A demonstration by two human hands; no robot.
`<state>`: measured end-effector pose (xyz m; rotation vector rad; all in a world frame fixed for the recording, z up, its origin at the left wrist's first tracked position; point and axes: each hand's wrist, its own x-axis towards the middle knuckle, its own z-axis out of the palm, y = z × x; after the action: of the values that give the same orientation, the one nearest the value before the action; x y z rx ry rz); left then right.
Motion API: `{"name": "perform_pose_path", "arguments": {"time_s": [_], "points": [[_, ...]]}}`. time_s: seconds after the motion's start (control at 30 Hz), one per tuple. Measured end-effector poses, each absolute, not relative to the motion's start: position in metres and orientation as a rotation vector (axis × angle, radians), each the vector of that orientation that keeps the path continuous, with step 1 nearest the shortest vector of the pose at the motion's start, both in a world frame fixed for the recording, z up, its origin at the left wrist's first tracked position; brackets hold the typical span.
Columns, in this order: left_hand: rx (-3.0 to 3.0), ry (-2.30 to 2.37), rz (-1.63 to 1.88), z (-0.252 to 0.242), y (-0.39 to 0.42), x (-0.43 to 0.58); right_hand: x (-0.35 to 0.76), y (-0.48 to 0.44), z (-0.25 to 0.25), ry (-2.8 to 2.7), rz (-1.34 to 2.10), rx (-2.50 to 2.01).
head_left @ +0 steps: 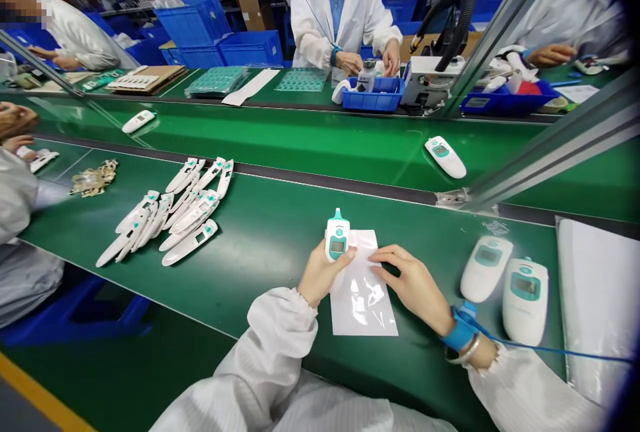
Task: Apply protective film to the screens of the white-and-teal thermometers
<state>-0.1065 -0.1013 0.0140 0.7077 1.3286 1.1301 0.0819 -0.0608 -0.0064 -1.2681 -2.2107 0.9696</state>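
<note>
White sleeves over a green conveyor belt: my left hand grips an upright white-and-teal thermometer just beside a clear plastic bag, my right hand open, spread flat on the bag.

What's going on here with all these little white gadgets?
A person at a green conveyor belt is working with their hands. Their left hand holds a white and teal digital device upright, and their right hand rests on a clear plastic bag. Two more devices lie to the right, and a heap of white plastic casings lies to the left. Across the belt, a co-worker has both hands at a blue bin.
</note>
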Motion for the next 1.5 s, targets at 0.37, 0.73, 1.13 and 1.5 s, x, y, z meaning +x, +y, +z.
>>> {"name": "perform_pose_path", "arguments": {"time_s": [0.37,0.73,1.13,1.5], "points": [[0.723,1.263,1.137,-0.011,-0.101,-0.112,0.064,-0.057,-0.024,-2.219,0.88,-1.259],[0.802,1.286,1.104,-0.012,-0.1,-0.112,0.058,-0.052,-0.023,-2.241,0.855,-1.293],[1.172,1.483,0.935,-0.01,-0.095,-0.11,0.062,-0.061,-0.026,-2.284,0.702,-1.021],[1.166,1.505,0.949,-0.011,-0.097,-0.112,0.064,-0.06,-0.029,-2.238,0.775,-1.13]]}}
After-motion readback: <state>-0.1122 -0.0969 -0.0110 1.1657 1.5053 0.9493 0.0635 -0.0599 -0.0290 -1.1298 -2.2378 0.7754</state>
